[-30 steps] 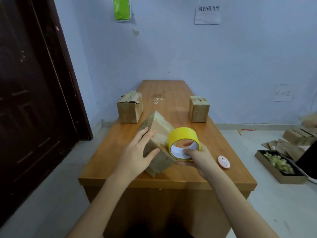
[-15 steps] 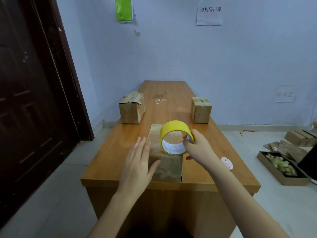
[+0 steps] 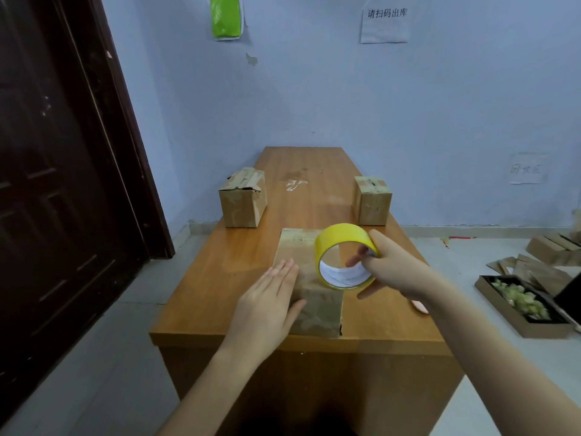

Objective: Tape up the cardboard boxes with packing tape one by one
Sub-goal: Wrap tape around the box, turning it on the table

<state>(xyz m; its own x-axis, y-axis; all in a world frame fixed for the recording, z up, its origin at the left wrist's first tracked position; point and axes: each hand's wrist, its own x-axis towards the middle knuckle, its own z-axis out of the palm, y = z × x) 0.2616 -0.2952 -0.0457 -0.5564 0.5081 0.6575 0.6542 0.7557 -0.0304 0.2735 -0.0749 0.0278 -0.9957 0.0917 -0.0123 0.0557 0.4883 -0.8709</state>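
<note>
- Head view, lower centre of the frame: left hand [image 3: 269,302] laid flat on the near cardboard box [image 3: 314,305], fingers straight and together, thumb spread along the box's front upper edge, nothing gripped.
- Just right of it: right hand [image 3: 388,267] gripping the yellow tape roll [image 3: 344,256], thumb over the outer band, fingers curled through the core and visible inside the white liner.
- Roll held on edge, open core facing the camera, lower rim touching or just above the box top near its right side; cannot tell which.
- Near box flat on the wooden table [image 3: 239,265], close to the front edge, its glossy top running away up the frame.
- Partly hidden behind the right forearm, lower right of the tabletop: a small pink object [image 3: 419,306].
- Middle of the frame, left edge of the table: a second cardboard box [image 3: 243,204], loose tape strips crumpled on its top.
- Opposite, right edge of the table: a third cardboard box [image 3: 372,201], smaller in the frame, upright.
- Right edge of the frame, on the floor: an open tray of pale scraps [image 3: 518,305], with flattened cardboard pieces [image 3: 540,265] behind it.
- Left side: a dark door [image 3: 63,171].
- Top of the frame, on the blue wall: a green bag [image 3: 225,15] and a paper notice [image 3: 385,23] with printed characters.
</note>
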